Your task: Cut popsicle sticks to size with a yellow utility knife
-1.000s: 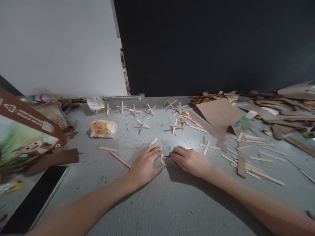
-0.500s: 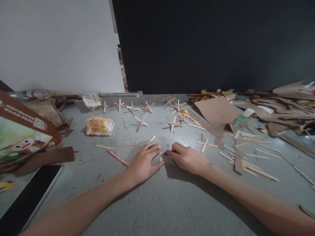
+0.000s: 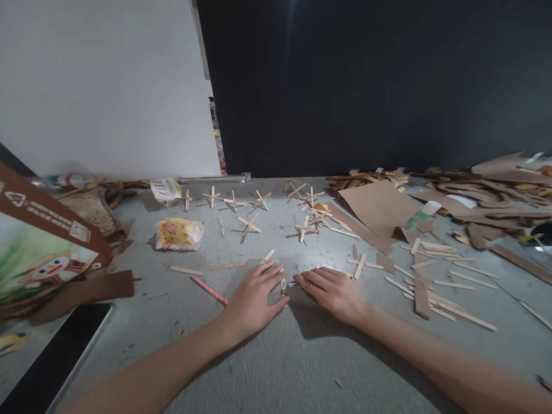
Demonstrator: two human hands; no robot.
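My left hand (image 3: 252, 299) lies low over the table, thumb and fingers at either end of a short wooden craft stick (image 3: 283, 286), holding it down. The stick shows small dark marks or notches. Just to its right, my right hand (image 3: 330, 292) is closed round a thin tool. Its narrow dark tip points at the stick, and a bit of yellow (image 3: 348, 275) shows behind the hand; most of the tool is hidden. Another craft stick (image 3: 268, 256) pokes out beyond my left fingers. A pink patterned pencil-like rod (image 3: 208, 290) lies beside my left wrist.
Several crossed-stick pieces (image 3: 249, 225) stand toward the back. Loose craft sticks (image 3: 461, 313), cardboard (image 3: 373, 210) and a green-and-white tube (image 3: 423, 214) lie right. At left are a phone (image 3: 56, 359), a brown printed bag (image 3: 52, 253) and a yellow packet (image 3: 179, 234).
The view has tilted up slightly, so everything sits lower. My right fingers have flattened and shifted a little beside the stick. My left hand keeps its place on the stick, whose marks show more clearly.
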